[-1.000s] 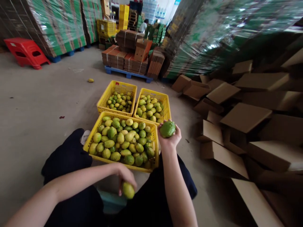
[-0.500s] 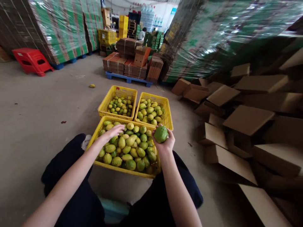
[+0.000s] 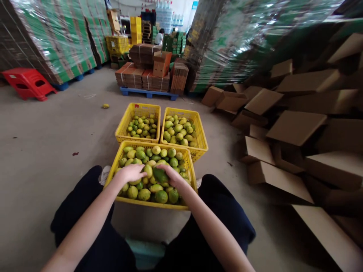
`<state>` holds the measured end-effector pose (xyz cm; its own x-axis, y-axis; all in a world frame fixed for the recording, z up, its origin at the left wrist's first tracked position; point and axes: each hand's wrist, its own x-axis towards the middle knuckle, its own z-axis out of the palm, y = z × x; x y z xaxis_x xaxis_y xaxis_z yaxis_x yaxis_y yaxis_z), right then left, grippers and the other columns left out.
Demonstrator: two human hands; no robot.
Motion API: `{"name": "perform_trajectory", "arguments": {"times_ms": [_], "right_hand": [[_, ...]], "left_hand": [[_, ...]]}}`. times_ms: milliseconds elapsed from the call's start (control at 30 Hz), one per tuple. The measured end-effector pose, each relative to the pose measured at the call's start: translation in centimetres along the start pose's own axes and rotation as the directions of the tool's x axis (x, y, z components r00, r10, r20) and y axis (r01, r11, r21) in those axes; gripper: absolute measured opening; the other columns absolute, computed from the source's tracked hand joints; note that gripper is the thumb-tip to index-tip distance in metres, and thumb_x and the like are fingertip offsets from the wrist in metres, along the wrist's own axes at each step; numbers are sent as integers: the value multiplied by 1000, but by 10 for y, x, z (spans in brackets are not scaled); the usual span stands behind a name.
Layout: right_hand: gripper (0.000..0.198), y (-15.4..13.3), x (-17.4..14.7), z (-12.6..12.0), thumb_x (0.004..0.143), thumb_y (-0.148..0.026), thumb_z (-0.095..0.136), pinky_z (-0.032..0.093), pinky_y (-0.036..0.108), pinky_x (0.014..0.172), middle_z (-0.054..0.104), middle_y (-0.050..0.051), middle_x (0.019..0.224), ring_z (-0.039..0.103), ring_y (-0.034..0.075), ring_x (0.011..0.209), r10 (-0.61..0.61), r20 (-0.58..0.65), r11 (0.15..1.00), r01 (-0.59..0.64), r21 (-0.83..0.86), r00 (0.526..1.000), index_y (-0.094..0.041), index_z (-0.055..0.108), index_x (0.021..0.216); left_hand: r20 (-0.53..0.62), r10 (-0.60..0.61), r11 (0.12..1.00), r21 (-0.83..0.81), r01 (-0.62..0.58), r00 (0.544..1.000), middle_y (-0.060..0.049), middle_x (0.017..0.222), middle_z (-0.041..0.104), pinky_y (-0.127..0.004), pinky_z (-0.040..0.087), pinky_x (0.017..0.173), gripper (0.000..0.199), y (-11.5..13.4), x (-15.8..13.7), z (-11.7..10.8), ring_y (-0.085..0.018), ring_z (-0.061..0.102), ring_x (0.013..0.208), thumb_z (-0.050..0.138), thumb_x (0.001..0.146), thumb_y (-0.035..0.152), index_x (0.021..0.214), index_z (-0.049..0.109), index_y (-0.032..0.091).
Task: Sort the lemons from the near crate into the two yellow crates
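The front yellow crate [image 3: 153,204] between my knees is full of green and yellow lemons. My right hand [image 3: 172,176] is over its middle, closed around a large dark green lemon [image 3: 160,175], slightly blurred. Facing it, my left hand [image 3: 131,173] rests low over the fruit, fingers stretched out and holding nothing. Its fingertips are at the left side of a yellow lemon [image 3: 148,171]; whether they press on it I cannot tell. Fruit under both hands is partly hidden.
Two more yellow crates with lemons, a left one [image 3: 117,132] and a right one [image 3: 204,141], stand just beyond. Open cardboard boxes [image 3: 296,126] pile up on the right. A red stool [image 3: 30,84], a loose lemon [image 3: 105,106] and a blue pallet [image 3: 149,93] of flattened cartons lie farther off.
My right hand has brought the green lemon from the crate's right rim leftward and down over the middle. My left hand has moved lower, toward the fruit. The view has shifted slightly.
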<state>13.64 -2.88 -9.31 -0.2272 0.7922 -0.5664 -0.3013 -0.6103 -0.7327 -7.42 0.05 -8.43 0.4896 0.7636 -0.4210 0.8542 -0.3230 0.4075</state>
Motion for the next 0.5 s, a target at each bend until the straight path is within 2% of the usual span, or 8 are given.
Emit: {"name": "perform_trajectory", "arguments": {"times_ms": [67,100,200,267,367,500], "right_hand": [[9,5,-3,2,67,-26,73,54,32,58,70,0,68,61,17,64,3,124,967,29,-253,992,-20,69,72],[9,7,-5,2,68,-27,73,54,32,62,71,0,71,62,17,68,34,197,921,46,-386,980,-20,71,73],[13,6,-14,-1,68,-32,75,55,33,70,72,0,75,64,19,75,185,339,774,76,-628,922,-20,76,73],[15,4,-19,-4,62,-32,81,55,31,70,72,1,72,64,18,72,254,384,718,93,-690,888,-19,76,69],[20,0,-22,-9,56,-35,85,55,29,62,70,-1,66,62,16,62,312,406,662,110,-741,859,-20,76,66],[21,1,-19,-18,55,-37,85,53,28,49,66,-3,59,58,15,54,236,392,699,125,-704,889,-21,74,62]], "left_hand": [[29,-62,995,81,60,998,-20,133,62,-41,45,99,48,1,-2,-4,-34,61,118,48,91,45,126,60,14],[40,-56,995,89,52,998,-20,127,66,-41,46,96,43,2,-3,-5,-33,63,113,49,91,41,120,62,13],[85,95,995,3,-96,992,-10,104,71,-35,49,85,24,4,1,-4,-25,66,95,50,84,22,103,65,18],[122,204,978,-72,-197,971,-2,93,71,-28,49,79,24,6,7,3,-19,65,87,48,80,12,95,64,21],[203,254,966,-101,-238,946,1,81,69,-25,48,71,22,11,17,26,-15,62,77,46,80,7,83,64,21],[290,268,963,-83,-255,919,3,75,67,-23,47,67,19,16,25,67,-14,60,71,53,74,5,76,63,21]]}}
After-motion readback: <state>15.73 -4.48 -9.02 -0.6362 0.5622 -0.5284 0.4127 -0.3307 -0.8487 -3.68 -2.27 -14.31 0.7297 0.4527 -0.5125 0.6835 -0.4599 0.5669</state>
